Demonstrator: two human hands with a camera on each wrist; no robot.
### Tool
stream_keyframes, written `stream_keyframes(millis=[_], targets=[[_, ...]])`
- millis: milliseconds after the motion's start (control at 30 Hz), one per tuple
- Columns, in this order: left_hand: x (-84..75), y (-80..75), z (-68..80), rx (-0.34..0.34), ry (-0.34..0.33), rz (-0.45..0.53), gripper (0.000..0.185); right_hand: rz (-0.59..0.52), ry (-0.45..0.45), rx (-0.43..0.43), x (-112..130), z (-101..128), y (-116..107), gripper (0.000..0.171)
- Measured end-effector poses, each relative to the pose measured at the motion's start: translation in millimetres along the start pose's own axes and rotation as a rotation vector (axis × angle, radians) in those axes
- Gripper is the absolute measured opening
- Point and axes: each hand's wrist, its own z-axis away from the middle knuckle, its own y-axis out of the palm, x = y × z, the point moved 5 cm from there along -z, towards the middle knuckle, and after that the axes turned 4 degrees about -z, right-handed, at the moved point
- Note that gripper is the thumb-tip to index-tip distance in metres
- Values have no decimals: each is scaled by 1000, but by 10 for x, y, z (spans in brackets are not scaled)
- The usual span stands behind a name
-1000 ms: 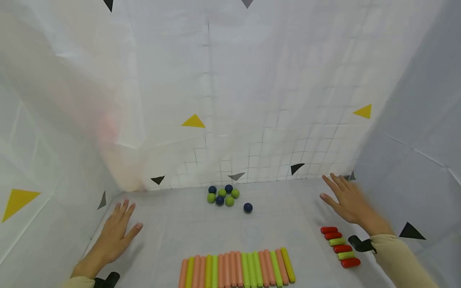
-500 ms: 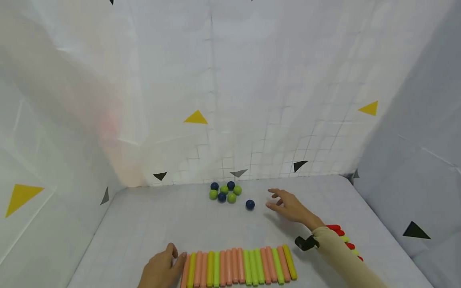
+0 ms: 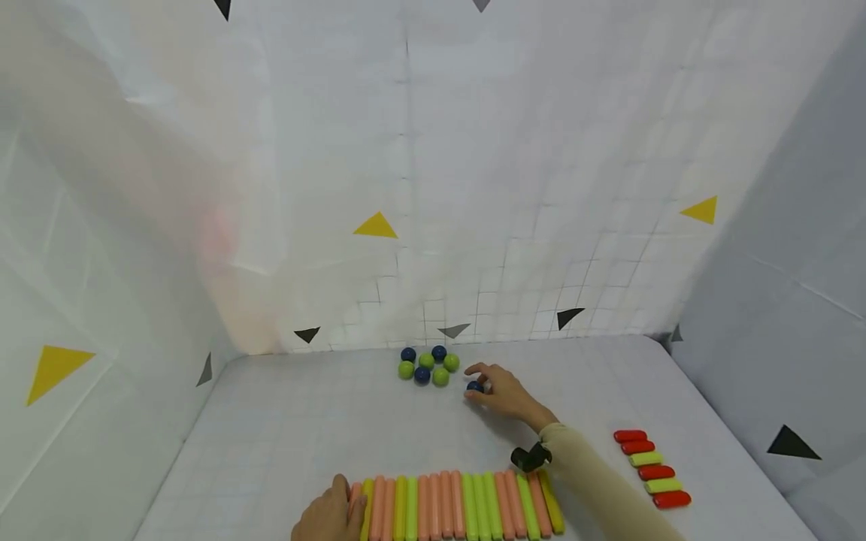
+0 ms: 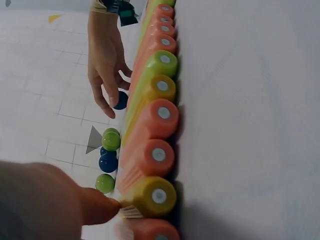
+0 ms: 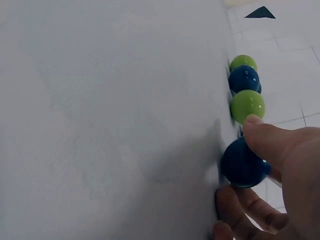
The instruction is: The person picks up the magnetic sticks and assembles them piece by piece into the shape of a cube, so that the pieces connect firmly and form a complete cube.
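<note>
My right hand (image 3: 506, 394) has its thumb and fingers around a dark blue ball (image 3: 476, 386) that stands apart from the other balls. In the right wrist view the thumb lies on one side of this blue ball (image 5: 243, 164) and curled fingers on the other. At the left end of a row of coloured sticks, my left hand (image 3: 328, 515) has the end orange stick (image 3: 355, 493) between thumb and forefinger. Its thumb tip also touches the neighbouring yellow stick (image 4: 156, 196) in the left wrist view, where the other fingers are hidden.
Green and blue balls (image 3: 426, 361) sit clustered near the back wall. Along the front, the row of sticks (image 3: 467, 505) mixes orange, green and yellow. Short red and green pieces (image 3: 655, 472) lie at the right. White walls (image 3: 778, 285) enclose the table.
My right hand has swept left from the right side to the lone blue ball. The left hand has come down and right from the left side onto the end of the stick row.
</note>
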Motion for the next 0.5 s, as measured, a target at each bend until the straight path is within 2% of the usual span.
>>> stream_keyframes(millis=[167, 367, 500], targets=[[-27, 4, 42, 48, -69, 27, 18, 45, -35, 0, 12, -5, 28, 28], [-65, -29, 74, 5, -128, -40, 26, -44, 57, 8, -67, 8, -36, 31], [-43, -80, 43, 3, -154, -59, 31, -106, 88, -13, -130, 11, -62, 33]])
